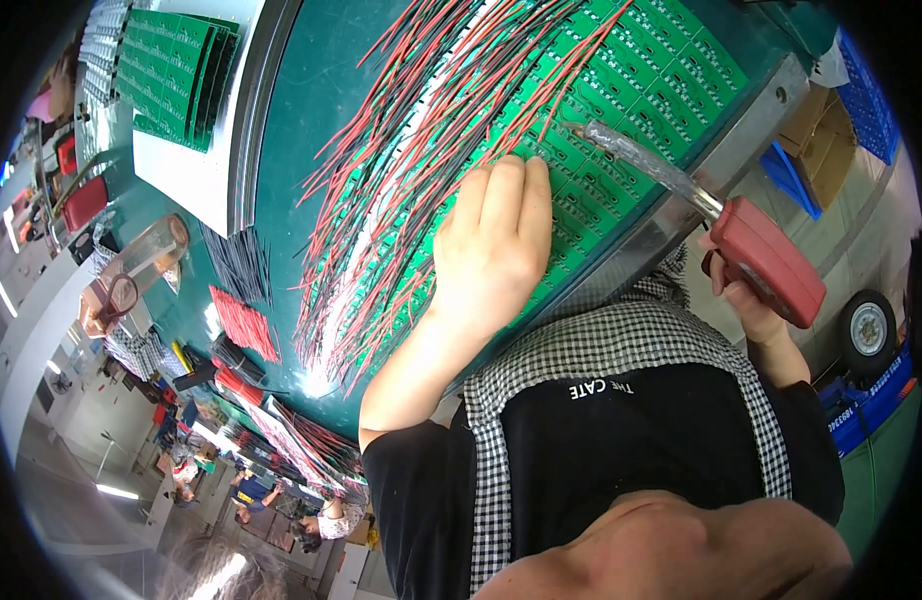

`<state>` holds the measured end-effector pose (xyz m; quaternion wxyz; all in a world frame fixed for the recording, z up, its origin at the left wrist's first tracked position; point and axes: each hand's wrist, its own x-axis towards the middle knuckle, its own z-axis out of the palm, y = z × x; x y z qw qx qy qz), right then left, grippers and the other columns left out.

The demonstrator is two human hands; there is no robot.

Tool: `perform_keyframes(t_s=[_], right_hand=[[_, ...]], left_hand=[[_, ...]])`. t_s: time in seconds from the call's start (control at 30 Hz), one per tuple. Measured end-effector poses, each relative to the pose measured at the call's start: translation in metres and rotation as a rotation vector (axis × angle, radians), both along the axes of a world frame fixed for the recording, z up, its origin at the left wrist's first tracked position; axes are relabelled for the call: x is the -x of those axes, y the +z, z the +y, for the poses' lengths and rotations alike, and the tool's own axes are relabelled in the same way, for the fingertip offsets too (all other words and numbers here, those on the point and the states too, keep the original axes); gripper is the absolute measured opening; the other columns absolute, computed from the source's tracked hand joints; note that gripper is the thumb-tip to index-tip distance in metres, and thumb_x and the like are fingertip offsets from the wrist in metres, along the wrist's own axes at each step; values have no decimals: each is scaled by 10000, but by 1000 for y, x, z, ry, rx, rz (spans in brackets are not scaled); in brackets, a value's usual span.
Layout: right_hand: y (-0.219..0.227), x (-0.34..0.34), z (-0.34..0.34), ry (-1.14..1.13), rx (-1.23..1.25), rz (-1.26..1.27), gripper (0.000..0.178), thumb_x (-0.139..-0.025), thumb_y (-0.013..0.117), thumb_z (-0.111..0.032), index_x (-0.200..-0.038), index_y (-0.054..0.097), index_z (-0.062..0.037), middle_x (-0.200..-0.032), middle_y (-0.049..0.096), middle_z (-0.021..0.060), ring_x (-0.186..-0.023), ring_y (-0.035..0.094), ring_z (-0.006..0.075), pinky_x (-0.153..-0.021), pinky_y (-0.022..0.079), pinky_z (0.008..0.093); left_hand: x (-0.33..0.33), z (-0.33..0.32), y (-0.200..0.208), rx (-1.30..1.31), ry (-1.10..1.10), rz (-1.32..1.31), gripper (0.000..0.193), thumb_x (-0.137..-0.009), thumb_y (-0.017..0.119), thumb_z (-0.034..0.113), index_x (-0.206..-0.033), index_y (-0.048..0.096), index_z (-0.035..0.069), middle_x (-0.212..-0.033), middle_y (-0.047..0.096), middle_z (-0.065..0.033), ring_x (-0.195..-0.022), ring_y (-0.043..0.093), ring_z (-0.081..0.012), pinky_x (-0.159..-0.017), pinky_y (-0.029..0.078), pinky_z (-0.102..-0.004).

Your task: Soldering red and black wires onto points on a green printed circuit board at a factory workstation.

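My left hand [496, 235] lies over green circuit boards [591, 205], its fingers bent and pressed together, fingertips down among red and black wires [401, 165]. Whatever sits between those fingertips is hidden. In my right hand [746, 300] is a red pistol-shaped soldering gun [766, 255], gripped by the handle. Its metal barrel, with a wrapped, greyish sleeve, slants up to the left. The tip is over the boards, just right of my left fingertips; I cannot tell whether it touches. The wires spread in long rows across the boards' left part.
A metal edge [721, 150] borders the green table. Stacked green boards [176, 75] rest on a white surface at upper left. Bundles of black wires [236, 265] and red wires [244, 322] lie left of my arm. A cardboard box [821, 145] stands on the right; people sit farther off.
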<state>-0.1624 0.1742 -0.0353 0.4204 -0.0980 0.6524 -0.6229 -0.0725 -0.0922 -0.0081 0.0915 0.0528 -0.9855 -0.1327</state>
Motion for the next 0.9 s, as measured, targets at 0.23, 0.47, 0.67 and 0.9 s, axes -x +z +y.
perform_keyframes(t_s=[0.23, 0.47, 0.67, 0.9], right_hand=[[9, 11, -2, -27, -27, 97, 737, -672, 750, -269, -1234, 408, 62, -872, 598, 68, -653, 511, 78, -594, 415, 211], [12, 14, -6, 0, -8, 125, 712, -671, 749, -259, -1221, 429, 61, -873, 607, 54, -638, 512, 81, -598, 416, 213], [13, 17, -5, 69, -8, 160, 681, -684, 736, -238, -1217, 435, 61, -902, 609, 72, -660, 540, 100, -635, 440, 227], [10, 21, 0, 156, -84, 312, 579, -698, 714, -268, -1148, 508, 32, -1135, 556, 159, -899, 602, 237, -748, 465, 303]], left_hand=[[15, -1, -5, 11, -37, 81, 269, -635, 577, 45, -897, 584, -12, -819, 523, -85, -690, 543, -184, -521, 470, -251], [18, 2, -4, -43, 9, 61, 274, -643, 602, -20, -916, 621, 2, -837, 558, -92, -709, 572, -217, -606, 477, -302], [19, 4, -4, -29, 14, 36, 276, -648, 601, -16, -924, 616, -1, -842, 554, -92, -712, 570, -218, -609, 476, -303], [20, 4, -5, -37, 18, 32, 269, -658, 603, -13, -927, 614, -1, -841, 552, -90, -713, 570, -217, -610, 474, -305]])
